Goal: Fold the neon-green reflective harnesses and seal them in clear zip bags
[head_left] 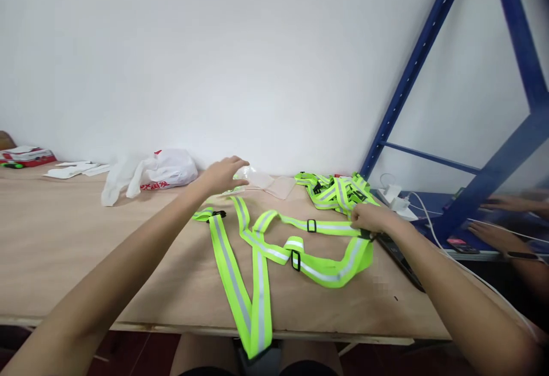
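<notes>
A neon yellow-green reflective strap vest (261, 250) with grey stripes and black buckles lies spread over the plywood table (64, 250), its ends hanging past the near edge. My right hand (372, 218) is closed on the vest's right end by a black buckle. My left hand (223, 174) reaches to the table's far side, fingers curled on a clear plastic bag (262, 180). Several more vests sit in a pile (337, 191) behind my right hand.
A white plastic bag with red print (165, 171) lies far left of centre, papers (75, 169) and a red-white packet (26, 155) farther left. A blue metal rack (467, 135) stands at right with a white charger (397, 198). Another person's hands (501, 221) work at far right.
</notes>
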`<state>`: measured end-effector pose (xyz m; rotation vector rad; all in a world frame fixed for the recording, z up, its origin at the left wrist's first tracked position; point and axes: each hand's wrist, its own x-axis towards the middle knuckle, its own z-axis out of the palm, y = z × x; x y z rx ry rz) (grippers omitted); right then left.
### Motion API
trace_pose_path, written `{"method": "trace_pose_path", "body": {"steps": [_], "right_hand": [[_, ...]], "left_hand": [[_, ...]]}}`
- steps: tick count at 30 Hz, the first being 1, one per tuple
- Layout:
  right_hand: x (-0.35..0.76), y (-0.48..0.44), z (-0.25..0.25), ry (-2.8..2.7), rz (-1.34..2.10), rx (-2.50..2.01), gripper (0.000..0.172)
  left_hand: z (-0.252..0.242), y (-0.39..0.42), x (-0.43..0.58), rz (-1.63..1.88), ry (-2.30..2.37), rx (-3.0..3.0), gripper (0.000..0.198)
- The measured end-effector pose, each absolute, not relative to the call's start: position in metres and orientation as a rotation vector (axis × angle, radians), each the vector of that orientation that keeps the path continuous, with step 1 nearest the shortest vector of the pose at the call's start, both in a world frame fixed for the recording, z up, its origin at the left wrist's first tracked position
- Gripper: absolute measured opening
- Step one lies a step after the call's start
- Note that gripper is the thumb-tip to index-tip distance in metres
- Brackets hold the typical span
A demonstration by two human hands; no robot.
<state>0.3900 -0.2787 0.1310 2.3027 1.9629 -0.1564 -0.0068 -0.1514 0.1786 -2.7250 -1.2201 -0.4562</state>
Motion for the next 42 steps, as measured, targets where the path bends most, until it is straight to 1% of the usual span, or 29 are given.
{"method": "trace_pose_path", "body": {"steps": [2,4,5,7,8,9,11,13,16,20,23,25,27,31,33,35,37,40,42], "right_hand": [[0.39,-0.285,0.121,1.853,-0.029,2.32,0.015],[0.385,-0.294,0.114,1.837,0.138,2.344,0.016],[0.378,-0.299,0.11,1.893,0.208,2.354,0.019],[0.358,-0.309,0.102,2.135,0.308,2.337,0.027],[0.345,-0.315,0.097,2.307,0.277,2.299,0.032],[0.331,-0.32,0.091,2.459,0.168,2.22,0.035],[0.305,-0.33,0.076,2.721,-0.011,2.011,0.044],[0.287,-0.337,0.06,2.88,-0.096,1.823,0.05],[0.282,-0.342,0.041,2.931,-0.094,1.735,0.048],[0.297,-0.344,0.033,2.925,-0.018,1.8,0.046],[0.31,-0.349,0.034,2.945,0.104,1.897,0.046],[0.315,-0.353,0.035,2.958,0.126,1.946,0.044],[0.319,-0.356,0.036,2.947,-0.023,1.972,0.042],[0.32,-0.357,0.041,2.902,-0.467,1.991,0.034],[0.318,-0.357,0.043,2.942,-0.604,1.971,0.032],[0.316,-0.356,0.045,2.968,-0.746,1.952,0.03],[0.312,-0.357,0.048,2.939,-0.902,1.969,0.032],[0.306,-0.358,0.052,2.888,-1.015,2.0,0.034],[0.305,-0.36,0.053,2.909,-0.949,1.97,0.033]], "left_hand": [[0.16,-0.174,-0.008,-0.434,-1.11,-2.839,0.048],[0.14,-0.206,-0.013,-0.303,-1.056,-2.968,0.042],[0.129,-0.224,-0.016,-0.217,-1.058,-3.018,0.04],[0.104,-0.257,-0.023,-0.048,-1.044,-3.116,0.042],[0.09,-0.271,-0.027,0.005,-1.057,-3.163,0.046],[0.077,-0.281,-0.032,0.006,-1.076,-3.167,0.053],[0.053,-0.292,-0.045,-0.043,-1.132,-3.083,0.071],[0.038,-0.29,-0.062,-0.091,-1.201,-2.998,0.076],[0.034,-0.274,-0.095,-0.057,-1.276,-2.975,0.071],[0.04,-0.253,-0.142,0.01,-1.419,-2.961,0.065],[0.04,-0.24,-0.174,-0.089,-1.542,-2.872,0.063],[0.04,-0.233,-0.192,-0.183,-1.589,-2.82,0.058],[0.044,-0.227,-0.203,-0.24,-1.613,-2.792,0.052],[0.063,-0.228,-0.201,-0.231,-1.666,-2.625,0.042],[0.07,-0.242,-0.181,-0.31,-1.608,-2.588,0.041],[0.071,-0.266,-0.149,-0.42,-1.47,-2.695,0.044],[0.065,-0.294,-0.111,-0.428,-1.325,-2.842,0.046],[0.05,-0.324,-0.066,-0.389,-1.242,-2.921,0.042],[0.042,-0.327,-0.055,-0.361,-1.252,-2.896,0.034]]}}
